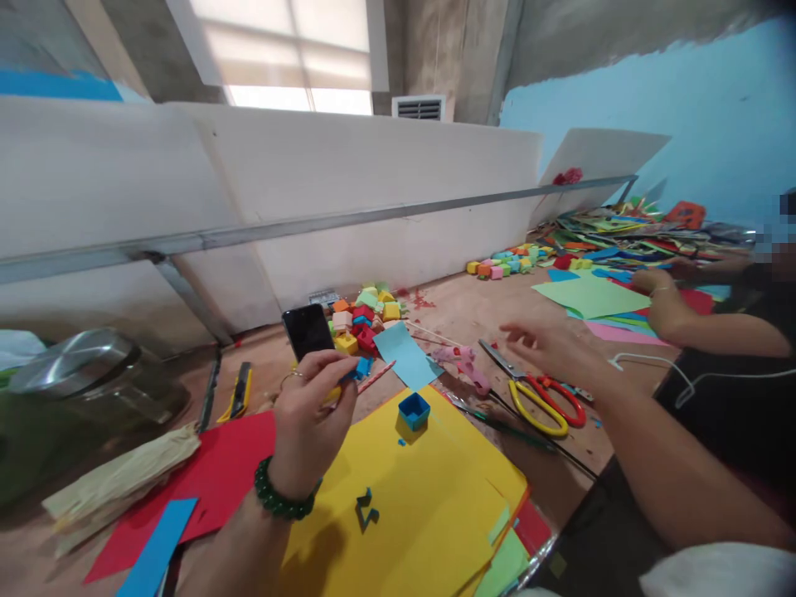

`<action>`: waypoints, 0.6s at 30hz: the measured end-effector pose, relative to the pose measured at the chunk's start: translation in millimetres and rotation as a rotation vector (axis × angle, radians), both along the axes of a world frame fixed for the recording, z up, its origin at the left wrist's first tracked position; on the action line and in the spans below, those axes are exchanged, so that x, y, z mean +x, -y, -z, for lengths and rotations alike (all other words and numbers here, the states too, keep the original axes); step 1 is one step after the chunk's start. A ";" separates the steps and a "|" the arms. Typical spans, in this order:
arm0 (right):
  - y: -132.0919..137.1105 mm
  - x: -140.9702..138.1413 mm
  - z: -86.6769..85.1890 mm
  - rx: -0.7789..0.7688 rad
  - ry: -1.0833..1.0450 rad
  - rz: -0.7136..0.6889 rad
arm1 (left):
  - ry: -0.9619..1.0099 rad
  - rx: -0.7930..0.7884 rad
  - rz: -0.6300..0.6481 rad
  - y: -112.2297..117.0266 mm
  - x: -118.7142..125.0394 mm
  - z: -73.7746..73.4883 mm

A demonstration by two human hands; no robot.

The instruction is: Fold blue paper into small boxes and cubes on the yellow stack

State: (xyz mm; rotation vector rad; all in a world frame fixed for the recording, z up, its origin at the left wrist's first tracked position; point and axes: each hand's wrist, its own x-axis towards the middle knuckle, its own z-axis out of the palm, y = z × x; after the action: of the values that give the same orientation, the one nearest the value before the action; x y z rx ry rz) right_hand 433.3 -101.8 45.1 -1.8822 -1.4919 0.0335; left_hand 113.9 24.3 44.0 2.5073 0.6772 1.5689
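My left hand (314, 406), with a green bead bracelet on the wrist, is closed in a pinch over the yellow sheets (429, 497). A small blue paper piece (359, 370) shows at its fingertips. Something yellow (332, 398) appears beneath the fingers; whether the hand holds it too I cannot tell. My right hand (553, 352) hovers with loosely bent fingers, nothing visible in them, just above scissors (541, 402) with yellow and red handles. An open blue paper box (414, 411) stands on the yellow sheets, and cut blue scraps (366, 509) lie nearer me.
Behind my left hand are a dark phone (308, 330) and a heap of coloured paper cubes (366, 315). A pink glue gun (463, 365) lies beside a light blue sheet (404, 355). At left are a yellow cutter (240, 390) and red paper (230, 464). A co-worker's arm (690, 327) reaches in at right.
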 end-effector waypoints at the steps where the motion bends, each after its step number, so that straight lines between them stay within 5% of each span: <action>1: 7.5 -13.9 -14.2 0.047 -0.004 0.011 | -0.030 0.029 0.004 2.4 1.4 1.9; 4: 22.7 -71.9 -38.6 0.186 -0.067 -0.146 | -0.100 0.133 0.023 10.9 6.0 6.2; 8: 15.3 -133.5 -32.4 0.196 -0.138 -0.396 | -0.152 0.251 0.049 21.7 9.5 6.3; 18: -8.3 -140.8 -5.1 0.253 -0.243 -0.423 | -0.212 0.351 0.109 37.1 18.2 2.1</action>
State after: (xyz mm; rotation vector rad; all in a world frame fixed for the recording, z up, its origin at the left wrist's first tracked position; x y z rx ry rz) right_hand 292.5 -93.5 50.2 -1.2923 -1.6118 0.2492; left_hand 132.2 -12.8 41.9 2.9364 0.2959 1.5098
